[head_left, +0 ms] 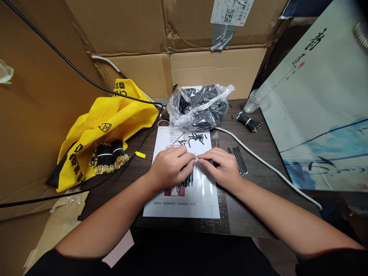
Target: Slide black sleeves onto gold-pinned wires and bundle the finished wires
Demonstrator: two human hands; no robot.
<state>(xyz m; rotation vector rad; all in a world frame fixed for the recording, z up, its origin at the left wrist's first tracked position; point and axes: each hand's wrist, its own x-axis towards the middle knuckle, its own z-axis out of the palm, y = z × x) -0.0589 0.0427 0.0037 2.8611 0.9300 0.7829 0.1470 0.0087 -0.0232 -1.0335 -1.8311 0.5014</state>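
My left hand (172, 165) and my right hand (223, 165) meet over a printed white sheet, thumbs and index fingers pinched close together. Between their fingertips shows a thin pale strip (196, 157), too small to make out fully. Under the left fingers lies a group of black wires (188, 180), partly hidden by that hand. Short black tubes (197, 137) are scattered on the sheet just beyond my hands. Beside my right hand, several long black wires (239, 160) lie loose on the table.
A clear plastic bag (201, 109) full of black pieces sits behind the sheet (207, 207). On the left, bound black bundles with gold ends (107, 158) rest on a yellow bag (94, 122). Another bundle (248, 122), a plastic cup (253, 101) and a white cable (258, 153) are on the right.
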